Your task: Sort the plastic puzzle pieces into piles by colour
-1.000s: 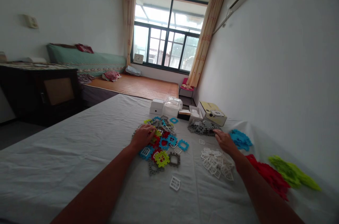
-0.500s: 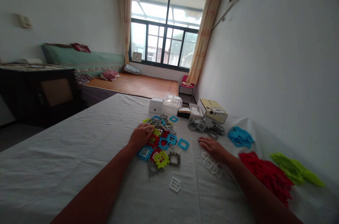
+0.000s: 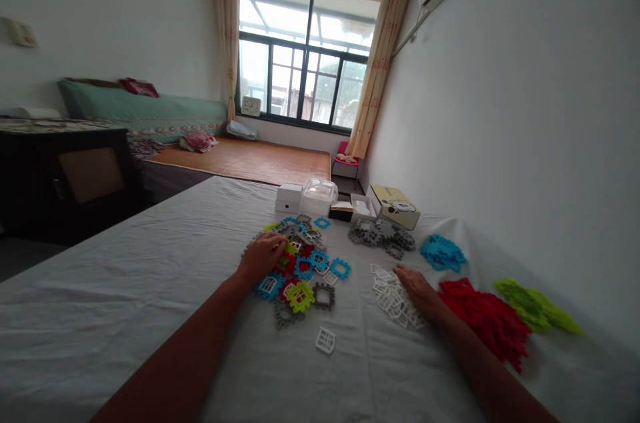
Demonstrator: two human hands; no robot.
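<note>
My left hand (image 3: 263, 253) rests on the left edge of a mixed pile of plastic interlocking building pieces, its fingers curled in beside a yellow-green piece (image 3: 290, 248). What it grips, if anything, is hidden. In the same pile lie a blue square piece (image 3: 341, 268), a lime piece (image 3: 300, 297) and a grey frame piece (image 3: 324, 295). My right hand (image 3: 416, 287) is at the right side of a heap of white window pieces (image 3: 393, 299); its fingers are stretched out and hold nothing visible. One white window piece (image 3: 325, 339) lies alone nearer to me.
Sorted heaps of grey pieces (image 3: 383, 235), blue pieces (image 3: 443, 252), red pieces (image 3: 485, 316) and lime pieces (image 3: 535, 306) lie to the right, near the wall. Along the far edge stand a white box (image 3: 289, 198), a clear plastic container (image 3: 319, 196) and a yellow box (image 3: 395, 206).
My right hand has shifted right, from the far end of the white window pieces to their side, uncovering more of them. My left hand stays at the mixed pile. The view has turned slightly.
</note>
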